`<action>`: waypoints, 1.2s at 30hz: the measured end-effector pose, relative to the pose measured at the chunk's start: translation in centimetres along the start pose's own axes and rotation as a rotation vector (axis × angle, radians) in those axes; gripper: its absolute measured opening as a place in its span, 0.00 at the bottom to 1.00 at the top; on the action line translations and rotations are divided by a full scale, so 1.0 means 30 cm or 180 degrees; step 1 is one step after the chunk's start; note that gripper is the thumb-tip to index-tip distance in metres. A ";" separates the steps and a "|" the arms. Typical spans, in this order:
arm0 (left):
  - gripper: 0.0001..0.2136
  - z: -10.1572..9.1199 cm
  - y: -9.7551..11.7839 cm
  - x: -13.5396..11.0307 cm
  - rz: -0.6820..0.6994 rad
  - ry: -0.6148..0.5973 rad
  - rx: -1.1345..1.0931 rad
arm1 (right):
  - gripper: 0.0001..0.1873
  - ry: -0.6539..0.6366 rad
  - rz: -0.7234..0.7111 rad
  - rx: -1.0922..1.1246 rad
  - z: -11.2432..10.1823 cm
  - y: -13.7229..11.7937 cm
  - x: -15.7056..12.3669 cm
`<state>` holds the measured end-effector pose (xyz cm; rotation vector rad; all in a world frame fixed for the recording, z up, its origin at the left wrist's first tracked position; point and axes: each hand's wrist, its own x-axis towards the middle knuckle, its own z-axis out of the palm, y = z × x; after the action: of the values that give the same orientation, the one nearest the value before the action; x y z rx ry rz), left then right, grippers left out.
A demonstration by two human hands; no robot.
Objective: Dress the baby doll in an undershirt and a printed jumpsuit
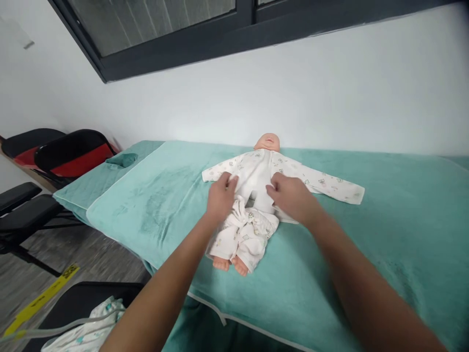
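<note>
A baby doll (267, 142) lies on its back with its head toward the wall. It wears a white printed baby top (322, 185), sleeves spread out to both sides and the front open over a plain white layer (256, 176). White printed trousers (252, 234) are bunched around its legs, and its bare feet (240, 265) stick out. My left hand (221, 198) is closed in a pinch on the left side of the top. On the other side, my right hand (293, 198) pinches the right front of the top, its fingers curled.
The doll rests on a bed with a teal cover (154, 195), against a white wall (330, 98) under a dark window frame (176, 54). Black and red chairs (75, 156) stand at left. A printed cloth (91, 327) lies on a black seat (84, 300) in front.
</note>
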<state>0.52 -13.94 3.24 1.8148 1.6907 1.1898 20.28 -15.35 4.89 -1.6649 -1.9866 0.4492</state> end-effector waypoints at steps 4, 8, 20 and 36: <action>0.12 -0.068 -0.097 0.102 -0.0994 0.0577 -0.1770 | 0.12 0.0234 0.0466 0.2004 -0.136 0.111 -0.003; 0.10 -0.079 -0.239 0.123 -0.1322 0.1004 -0.1857 | 0.15 0.0552 0.0848 0.1389 -0.265 0.318 -0.016; 0.13 -0.068 -0.276 -0.058 -0.0920 -0.0584 -0.2215 | 0.15 -0.0788 -0.0279 0.0344 -0.119 0.105 -0.034; 0.18 -0.085 -0.295 -0.106 -0.1028 -0.1122 -0.2540 | 0.05 -0.1070 -0.0781 0.0657 0.030 -0.014 -0.079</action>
<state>-6.65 -15.85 -3.09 1.1217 1.0318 1.0959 19.71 -17.67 4.00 -1.2634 -2.2579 0.8545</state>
